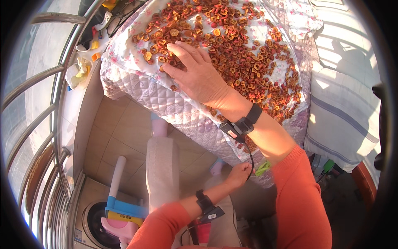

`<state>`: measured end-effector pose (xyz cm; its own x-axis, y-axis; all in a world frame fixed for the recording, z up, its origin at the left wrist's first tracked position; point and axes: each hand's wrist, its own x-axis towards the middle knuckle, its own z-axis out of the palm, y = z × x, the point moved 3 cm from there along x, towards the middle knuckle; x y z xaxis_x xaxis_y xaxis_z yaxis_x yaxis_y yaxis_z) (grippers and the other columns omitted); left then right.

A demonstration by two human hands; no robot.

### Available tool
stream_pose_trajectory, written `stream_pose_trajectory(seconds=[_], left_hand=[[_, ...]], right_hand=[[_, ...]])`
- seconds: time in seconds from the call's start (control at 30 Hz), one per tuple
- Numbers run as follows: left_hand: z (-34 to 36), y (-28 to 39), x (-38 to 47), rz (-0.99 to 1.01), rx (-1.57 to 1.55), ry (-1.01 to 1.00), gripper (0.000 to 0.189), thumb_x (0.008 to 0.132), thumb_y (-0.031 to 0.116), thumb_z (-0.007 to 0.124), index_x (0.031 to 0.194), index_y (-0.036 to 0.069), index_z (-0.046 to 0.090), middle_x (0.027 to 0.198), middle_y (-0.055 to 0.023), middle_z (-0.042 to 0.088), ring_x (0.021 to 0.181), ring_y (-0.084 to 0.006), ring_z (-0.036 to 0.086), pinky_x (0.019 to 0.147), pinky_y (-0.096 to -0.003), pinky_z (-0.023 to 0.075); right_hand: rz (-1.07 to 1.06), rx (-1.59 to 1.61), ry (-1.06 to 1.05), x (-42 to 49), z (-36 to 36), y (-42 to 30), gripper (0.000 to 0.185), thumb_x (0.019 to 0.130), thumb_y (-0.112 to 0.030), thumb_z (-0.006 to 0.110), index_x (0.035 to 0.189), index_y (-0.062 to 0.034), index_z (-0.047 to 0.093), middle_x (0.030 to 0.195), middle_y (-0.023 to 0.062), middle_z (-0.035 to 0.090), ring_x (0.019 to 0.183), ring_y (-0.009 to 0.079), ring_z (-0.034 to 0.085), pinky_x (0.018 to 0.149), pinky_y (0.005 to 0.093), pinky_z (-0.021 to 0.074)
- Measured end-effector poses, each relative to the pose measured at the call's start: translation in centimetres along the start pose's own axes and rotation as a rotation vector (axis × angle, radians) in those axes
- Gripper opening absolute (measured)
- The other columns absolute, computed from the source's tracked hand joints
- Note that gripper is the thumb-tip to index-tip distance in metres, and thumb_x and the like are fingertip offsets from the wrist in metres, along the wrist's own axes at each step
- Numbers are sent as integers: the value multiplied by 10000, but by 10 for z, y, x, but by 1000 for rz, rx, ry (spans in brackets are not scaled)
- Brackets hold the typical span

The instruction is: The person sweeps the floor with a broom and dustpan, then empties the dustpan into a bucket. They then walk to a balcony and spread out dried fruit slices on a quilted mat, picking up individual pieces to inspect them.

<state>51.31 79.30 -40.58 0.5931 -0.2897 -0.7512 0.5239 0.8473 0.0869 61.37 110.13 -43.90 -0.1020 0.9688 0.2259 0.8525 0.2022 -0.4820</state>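
Dried red fruit slices (pixel 230 46), which look like hawthorn rings, lie spread over a white floral cloth (pixel 124 56). My right hand (pixel 199 74) rests palm down at their near left edge, its thumb and fingers apart and some slices beside its fingertips. No slice shows in its grasp, though the palm side is hidden. Lower down, my left hand (pixel 240 175) is half curled by the front edge of a quilted cover (pixel 174 105). It is close to a black cable (pixel 251 158) and a bright green object (pixel 263 168); whether it holds anything cannot be made out.
Metal railings (pixel 59 70) curve along the left, next to a ledge (pixel 82 90) with small items. A striped cushion (pixel 342 115) stands at right. Below are a front-loading washing machine (pixel 99 225), a blue plastic item (pixel 126 208) and a pink plastic item (pixel 119 228) near my legs.
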Motion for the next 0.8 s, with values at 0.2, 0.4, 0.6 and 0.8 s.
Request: stream_pose_trajectory(seconds=[0.2,0.4,0.6,0.8], left_hand=[[1,-21,11,155,-4,-16,190,962,177,555,905,47,681,696,9,562,643,-92,495,582,-286,396],[3,-22,8,138,58,-33,183,971,180,548,900,63,670,652,43,498,572,-49,432,509,-249,337],[3,-25,14,218,125,45,188,950,183,562,877,56,680,673,23,527,660,-83,509,597,-284,420],[1,-35,18,139,100,51,171,948,170,575,878,61,686,705,30,548,677,-86,512,613,-277,423]], right_hand=[[47,-266,-37,-35,-33,32,254,803,-96,647,1050,-144,685,1403,92,513,1360,293,436,1077,482,361],[23,-32,1,-50,-42,8,264,770,-95,683,1033,-107,701,1249,98,588,1236,291,522,1013,442,401],[46,85,-80,-36,-6,-20,211,780,-113,643,988,-94,669,924,56,578,915,254,547,802,387,451],[164,103,-84,-25,17,-21,125,800,-103,695,905,-73,634,885,56,598,891,277,577,772,407,456]])
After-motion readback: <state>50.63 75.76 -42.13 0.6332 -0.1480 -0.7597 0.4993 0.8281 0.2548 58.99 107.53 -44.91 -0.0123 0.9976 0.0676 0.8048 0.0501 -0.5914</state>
